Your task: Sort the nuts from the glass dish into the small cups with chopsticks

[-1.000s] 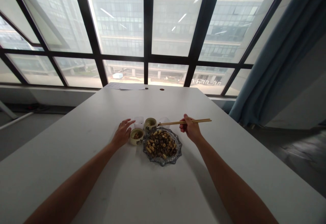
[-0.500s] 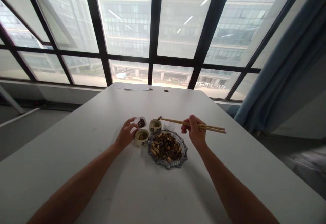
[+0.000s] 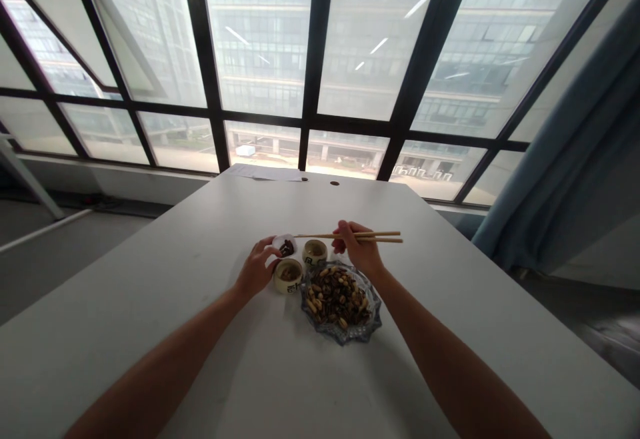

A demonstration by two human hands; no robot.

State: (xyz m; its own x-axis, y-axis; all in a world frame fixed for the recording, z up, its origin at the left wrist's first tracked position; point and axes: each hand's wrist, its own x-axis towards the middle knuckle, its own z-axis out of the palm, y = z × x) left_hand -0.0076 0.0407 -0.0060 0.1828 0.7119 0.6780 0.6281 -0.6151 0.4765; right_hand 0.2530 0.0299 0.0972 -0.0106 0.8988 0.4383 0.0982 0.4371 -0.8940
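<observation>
My right hand (image 3: 356, 247) holds a pair of wooden chopsticks (image 3: 383, 234), whose tips point left and reach the small white dish (image 3: 294, 242) with dark pieces in it. At that dish's left edge is my left hand (image 3: 258, 267), its fingers around the rim. Just below the dish stands a small cream cup (image 3: 288, 287) with dark lettering, close to my left fingertips. A second such cup (image 3: 315, 262) stands to its right. The scalloped glass bowl (image 3: 370, 334) nearer to me is full of seeds and peanuts. Whether the tips pinch anything is too small to tell.
All of it stands on a white table (image 3: 270, 372). Papers (image 3: 265, 173) lie at its far edge, beside two dark round holes. Tall windows rise behind, and a blue curtain (image 3: 555, 152) hangs at the right.
My right hand and the chopsticks have moved left, taking the tips from above the right cup to the white dish. The dark piece at the tips no longer shows. The view has shifted slightly.
</observation>
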